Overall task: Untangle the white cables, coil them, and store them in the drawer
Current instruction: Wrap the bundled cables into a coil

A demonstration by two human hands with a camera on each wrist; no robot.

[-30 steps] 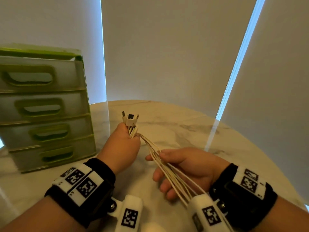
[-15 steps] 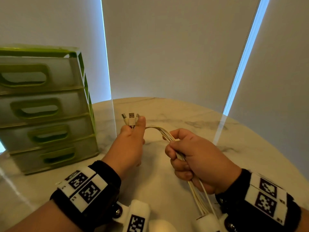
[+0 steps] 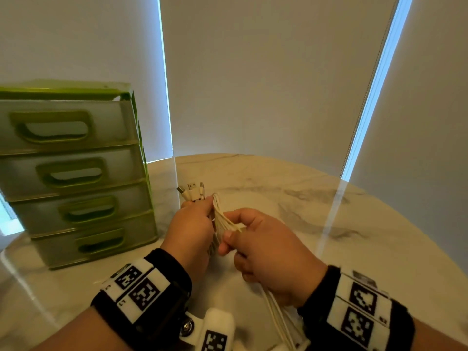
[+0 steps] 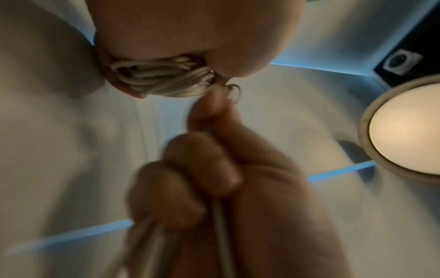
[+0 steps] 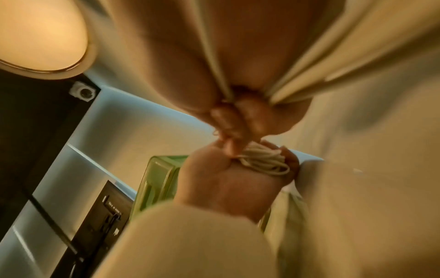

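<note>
Currently mid-coil: left hand (image 3: 192, 229) clenched round cables (image 3: 222, 219), plugs (image 3: 191, 191) poking up, right of drawer unit (image 3: 76, 173). Right hand (image 3: 268, 252) pinches same strands just beside left; slack trails toward wearer.

Right hand (image 5: 233, 120) at frame centre, fingers curled, pinching white cables (image 5: 264, 161); strands run up toward 1 o'clock, blurred. Left hand (image 5: 226, 178) just below at 6 o'clock, gripping looped bundle. Green drawer unit (image 5: 159, 180) behind at 7 o'clock. Round ceiling lamp (image 5: 40, 35) at 10 o'clock.
</note>
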